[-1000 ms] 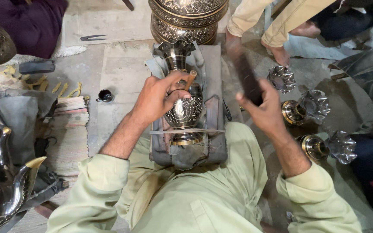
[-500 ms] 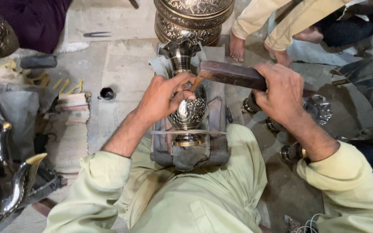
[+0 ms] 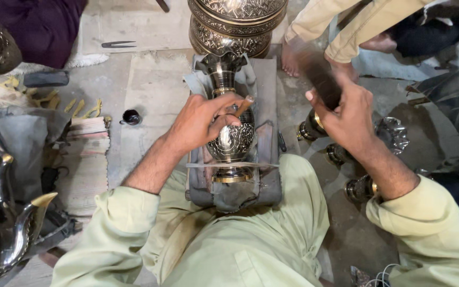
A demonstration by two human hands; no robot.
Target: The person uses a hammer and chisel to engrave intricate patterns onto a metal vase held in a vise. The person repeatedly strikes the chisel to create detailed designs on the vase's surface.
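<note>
Brass vase (image 3: 233, 139) lies at frame centre on a grey pad (image 3: 268, 159), long axis running up-frame. Left hand (image 3: 202, 121) rests on it, pinching a small chisel (image 3: 243, 105); right hand (image 3: 346, 112), closed around a blurred hammer (image 3: 317, 74), is raised to the vase's right.

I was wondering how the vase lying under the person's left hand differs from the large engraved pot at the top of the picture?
The vase is slim, with a narrow neck and a flared, scalloped mouth; the large pot is broad and drum-like. The vase lies on its side on a grey padded cloth, strapped down near its foot, whereas the pot stands upright on the floor. The left hand rests on the vase; nothing touches the pot. Both are dark metal with dense engraving.
</note>
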